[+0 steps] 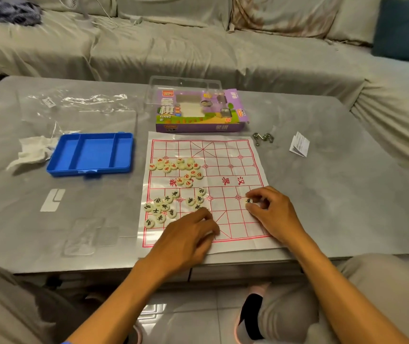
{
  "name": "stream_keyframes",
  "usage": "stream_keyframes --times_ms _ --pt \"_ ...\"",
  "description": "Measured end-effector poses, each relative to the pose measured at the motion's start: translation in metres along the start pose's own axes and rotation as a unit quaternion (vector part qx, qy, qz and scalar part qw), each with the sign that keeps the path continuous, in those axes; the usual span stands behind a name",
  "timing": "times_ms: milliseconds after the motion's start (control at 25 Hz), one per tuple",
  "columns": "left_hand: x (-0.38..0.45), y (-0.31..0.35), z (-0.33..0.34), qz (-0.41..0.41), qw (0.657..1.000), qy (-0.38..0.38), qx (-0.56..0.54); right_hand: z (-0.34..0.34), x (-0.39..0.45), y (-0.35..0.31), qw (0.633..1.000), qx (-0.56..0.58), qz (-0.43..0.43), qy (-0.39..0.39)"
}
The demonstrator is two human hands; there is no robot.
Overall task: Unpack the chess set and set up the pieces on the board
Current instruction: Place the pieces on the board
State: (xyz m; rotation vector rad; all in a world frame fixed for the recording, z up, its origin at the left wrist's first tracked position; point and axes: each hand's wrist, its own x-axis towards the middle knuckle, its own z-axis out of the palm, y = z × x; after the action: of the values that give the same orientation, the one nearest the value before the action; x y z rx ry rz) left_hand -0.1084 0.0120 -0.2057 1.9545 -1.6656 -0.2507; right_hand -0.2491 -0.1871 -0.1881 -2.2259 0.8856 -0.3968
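Note:
A white paper xiangqi board with red lines lies on the grey table. Several cream discs with red characters are heaped on its far left. Several discs with black characters are heaped on its near left. My right hand pinches one black-marked disc over the board's near right part. My left hand rests on the board's near middle, its fingertips at the edge of the black heap; what is under them is hidden.
An empty blue plastic tray sits left of the board. The purple xiangqi box and a clear lid lie behind it. Clear wrap, a crumpled tissue, a metal chain and a leaflet lie around. A covered sofa stands beyond.

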Motion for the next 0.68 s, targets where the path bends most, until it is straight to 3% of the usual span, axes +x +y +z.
stream_keyframes --times_ms 400,680 --pt "-0.009 -0.017 -0.001 0.044 0.999 0.002 -0.014 -0.028 0.016 0.017 0.996 0.015 0.091 -0.019" --pt "-0.008 -0.013 -0.002 0.04 0.999 0.008 -0.011 -0.033 0.021 0.021 0.993 0.042 0.1 -0.048"
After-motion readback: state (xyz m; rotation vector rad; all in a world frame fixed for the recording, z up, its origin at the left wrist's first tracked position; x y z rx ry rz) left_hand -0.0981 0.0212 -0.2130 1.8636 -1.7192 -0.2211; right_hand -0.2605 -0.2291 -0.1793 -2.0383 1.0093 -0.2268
